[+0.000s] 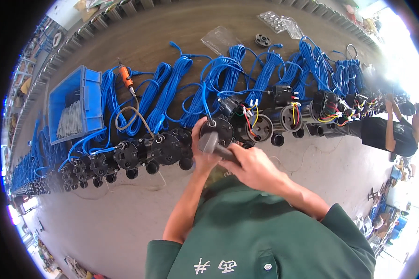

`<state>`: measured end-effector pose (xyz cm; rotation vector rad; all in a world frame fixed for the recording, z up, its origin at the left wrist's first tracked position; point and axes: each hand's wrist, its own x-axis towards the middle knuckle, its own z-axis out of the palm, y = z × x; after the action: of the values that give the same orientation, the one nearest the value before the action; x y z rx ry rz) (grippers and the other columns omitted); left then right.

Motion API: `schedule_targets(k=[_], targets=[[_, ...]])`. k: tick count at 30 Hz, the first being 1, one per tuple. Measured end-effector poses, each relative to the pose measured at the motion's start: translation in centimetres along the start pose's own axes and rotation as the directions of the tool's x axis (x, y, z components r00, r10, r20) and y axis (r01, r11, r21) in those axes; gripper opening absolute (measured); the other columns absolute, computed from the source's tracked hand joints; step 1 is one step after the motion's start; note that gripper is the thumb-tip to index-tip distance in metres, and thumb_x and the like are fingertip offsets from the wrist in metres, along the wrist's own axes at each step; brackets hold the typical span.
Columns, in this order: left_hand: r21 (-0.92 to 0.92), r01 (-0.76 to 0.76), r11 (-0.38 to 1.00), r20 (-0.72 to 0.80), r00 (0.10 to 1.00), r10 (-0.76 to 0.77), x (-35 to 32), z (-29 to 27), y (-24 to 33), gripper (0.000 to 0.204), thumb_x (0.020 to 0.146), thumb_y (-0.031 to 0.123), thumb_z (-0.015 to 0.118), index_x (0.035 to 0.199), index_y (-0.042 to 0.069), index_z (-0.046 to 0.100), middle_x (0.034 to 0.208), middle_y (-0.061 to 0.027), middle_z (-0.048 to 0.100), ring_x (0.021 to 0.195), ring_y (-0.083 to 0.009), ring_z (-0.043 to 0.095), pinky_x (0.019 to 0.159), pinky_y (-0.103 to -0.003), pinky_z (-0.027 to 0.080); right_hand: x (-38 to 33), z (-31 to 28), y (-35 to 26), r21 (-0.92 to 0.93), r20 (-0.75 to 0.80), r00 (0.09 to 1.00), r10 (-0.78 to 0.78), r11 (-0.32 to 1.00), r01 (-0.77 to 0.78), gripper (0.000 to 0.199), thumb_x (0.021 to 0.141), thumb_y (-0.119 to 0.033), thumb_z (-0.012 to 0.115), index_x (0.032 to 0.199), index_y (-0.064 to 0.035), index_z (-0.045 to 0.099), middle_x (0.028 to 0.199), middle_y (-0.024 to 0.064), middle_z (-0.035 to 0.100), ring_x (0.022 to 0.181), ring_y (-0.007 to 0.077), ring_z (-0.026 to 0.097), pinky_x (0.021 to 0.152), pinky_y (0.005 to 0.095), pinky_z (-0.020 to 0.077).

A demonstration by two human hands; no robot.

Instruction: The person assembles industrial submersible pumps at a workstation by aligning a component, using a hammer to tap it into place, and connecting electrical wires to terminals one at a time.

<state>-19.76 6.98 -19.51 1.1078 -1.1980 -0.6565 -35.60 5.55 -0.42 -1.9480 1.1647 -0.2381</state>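
Note:
My right hand (257, 166) is closed round the handle of a hammer (209, 142). The hammer's grey head is over the near side of a black round cap (222, 130) on a cylindrical housing; whether they touch, I cannot tell. Against the left side of that housing, my left hand (203, 155) is closed, partly hidden behind the hammer. A blue cable (204, 103) rises from a metal fitting on the cap. Just right stands an uncapped housing (260, 127) with yellow and red wires coming out.
Capped housings (165, 149) line the bench's near edge leftward, wired ones rightward. Blue cable coils (172, 88) lie behind them. At the left are an orange power screwdriver (125, 76) and a blue bin (92, 104) of metal rods. A co-worker (395, 132) stands far right.

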Motion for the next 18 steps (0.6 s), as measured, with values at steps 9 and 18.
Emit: schedule_targets(k=[9, 18], targets=[[0.383, 0.589, 0.712, -0.069, 0.787, -0.613, -12.3, -0.9, -3.9, 0.081, 0.079, 0.016, 0.088, 0.142, -0.002, 0.041, 0.131, -0.016, 0.056, 0.116, -0.0279, 0.058, 0.092, -0.042, 0.054, -5.7, -1.8, 6.9, 0.596, -0.004, 0.935, 0.354, 0.752, -0.282, 0.029, 0.107, -0.028, 0.058, 0.095, -0.0016, 0.055, 0.065, 0.0019, 0.053, 0.057, 0.0093, 0.047, 0.052, 0.0294, 0.0397], [-0.125, 0.855, 0.504, 0.076, 0.515, -0.854, -14.1, 1.6, -11.7, 0.031, 0.083, 0.015, 0.083, 0.108, 0.009, 0.066, 0.088, 0.0002, 0.063, 0.067, -0.0121, 0.053, 0.055, -0.03, 0.04, -5.4, -2.3, 9.0, 0.849, 0.114, 0.886, 0.449, 0.419, -0.322, 0.03, 0.112, -0.029, 0.048, 0.099, -0.0021, 0.052, 0.067, -0.004, 0.046, 0.055, 0.0032, 0.039, 0.048, 0.0228, 0.0324]])
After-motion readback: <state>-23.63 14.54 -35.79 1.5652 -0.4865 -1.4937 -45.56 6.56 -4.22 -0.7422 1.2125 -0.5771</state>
